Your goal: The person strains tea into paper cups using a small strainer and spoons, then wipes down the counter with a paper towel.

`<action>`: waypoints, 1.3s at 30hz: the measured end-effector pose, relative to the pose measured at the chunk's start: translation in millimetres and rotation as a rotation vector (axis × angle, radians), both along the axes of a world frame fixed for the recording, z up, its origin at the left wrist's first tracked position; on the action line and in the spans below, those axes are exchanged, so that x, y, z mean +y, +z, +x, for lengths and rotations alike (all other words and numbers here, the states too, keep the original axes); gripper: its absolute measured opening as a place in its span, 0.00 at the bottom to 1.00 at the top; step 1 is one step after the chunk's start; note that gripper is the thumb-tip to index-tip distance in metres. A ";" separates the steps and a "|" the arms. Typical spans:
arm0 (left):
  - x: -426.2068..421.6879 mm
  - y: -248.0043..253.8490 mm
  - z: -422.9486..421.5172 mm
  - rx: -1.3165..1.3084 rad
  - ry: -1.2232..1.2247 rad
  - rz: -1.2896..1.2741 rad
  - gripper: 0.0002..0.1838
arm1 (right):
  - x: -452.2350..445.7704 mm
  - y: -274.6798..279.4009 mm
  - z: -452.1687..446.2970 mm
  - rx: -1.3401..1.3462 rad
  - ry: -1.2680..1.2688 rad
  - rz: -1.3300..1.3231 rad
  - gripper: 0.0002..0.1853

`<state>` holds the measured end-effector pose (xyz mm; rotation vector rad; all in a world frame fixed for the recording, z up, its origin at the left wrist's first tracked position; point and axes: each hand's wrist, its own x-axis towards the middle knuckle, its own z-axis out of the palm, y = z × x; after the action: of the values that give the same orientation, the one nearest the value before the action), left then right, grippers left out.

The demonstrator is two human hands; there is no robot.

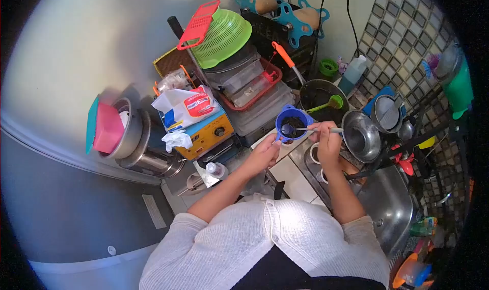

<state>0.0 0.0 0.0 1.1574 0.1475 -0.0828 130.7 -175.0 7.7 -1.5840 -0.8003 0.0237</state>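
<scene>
My left hand (263, 156) is closed on the near side of a blue strainer-like cup (279, 119), which has dark, wet-looking contents. In my right hand (326, 141) is the pale handle of a spoon (334, 130), whose bowl end rests inside the blue cup. Just behind and to the right stands a dark pot (310, 92) with a green ladle (334, 102) lying in it. Below my right hand, a cup (315, 153) with dark contents is partly hidden by the hand and wrist.
A metal bowl (361, 136) sits right of my right hand, above the steel sink (389, 203). At left are a yellow box-shaped appliance (207, 137) and a white bottle (216, 170). Stacked plastic containers (254, 106) and a green colander (224, 37) stand behind.
</scene>
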 end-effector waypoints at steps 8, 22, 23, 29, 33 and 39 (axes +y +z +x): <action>-2.2 0.9 0.8 0.058 0.050 0.100 0.14 | 1.6 16.3 -16.1 -0.086 -0.087 0.285 0.10; -8.5 11.8 5.8 -0.017 0.069 0.008 0.11 | 6.9 26.5 -41.1 -0.623 -0.016 -0.136 0.12; -8.2 11.9 6.2 -0.020 0.069 -0.018 0.10 | 6.7 28.5 -40.5 -0.623 -0.014 -0.136 0.12; -5.2 10.6 7.2 -0.018 0.023 -0.046 0.09 | 0.7 46.4 -31.1 -0.480 0.126 -0.244 0.11; -4.0 12.5 8.3 -0.013 0.014 -0.054 0.09 | -1.4 49.9 -25.5 -0.446 0.172 -0.243 0.12; -1.2 12.9 8.6 0.020 0.060 -0.063 0.10 | -5.0 51.2 -9.8 -0.433 0.156 -0.232 0.12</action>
<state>8.6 -1.2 12.9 1.0885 0.1958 -0.0450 121.0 -180.0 58.9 -1.7675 -1.2961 -0.1212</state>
